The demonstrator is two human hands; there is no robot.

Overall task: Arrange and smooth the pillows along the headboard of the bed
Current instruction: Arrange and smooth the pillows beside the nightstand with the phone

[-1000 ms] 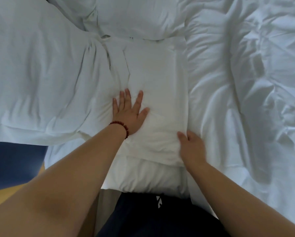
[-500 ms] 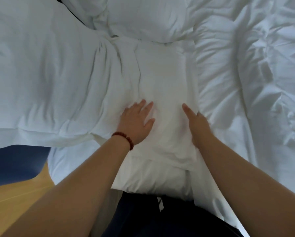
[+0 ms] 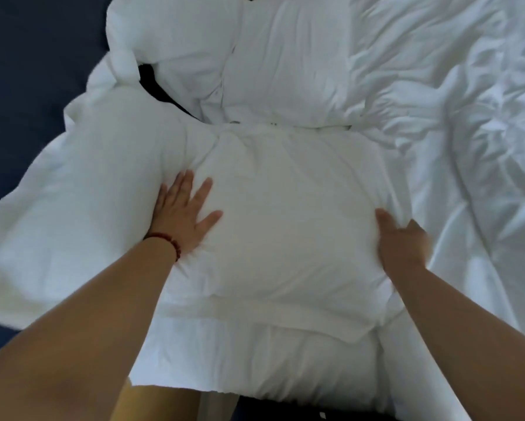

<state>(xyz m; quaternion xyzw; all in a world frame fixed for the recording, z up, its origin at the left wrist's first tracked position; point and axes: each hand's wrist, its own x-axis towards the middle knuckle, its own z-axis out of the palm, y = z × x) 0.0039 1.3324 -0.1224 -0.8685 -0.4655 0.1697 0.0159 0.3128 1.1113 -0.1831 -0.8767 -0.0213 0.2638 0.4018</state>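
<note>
Top pillow (image 3: 285, 220) on lower pillow (image 3: 255, 366); duvet (image 3: 455, 123) right.

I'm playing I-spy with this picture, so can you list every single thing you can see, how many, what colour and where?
top pillow: one, white, in the middle, touched by both hands
lower pillow: one, white, beneath the top pillow, at the nearest edge
side pillow: one, white, left of the top pillow
far pillow: one, white, beyond the top pillow
crumpled bedding: one spread, white, right side
dark surface: one, navy blue, upper left beside the pillows
bracelet: one, dark red beads, on the left wrist
left hand: one, flat with fingers spread on the top pillow's left part
right hand: one, at the top pillow's right edge, blurred
</note>
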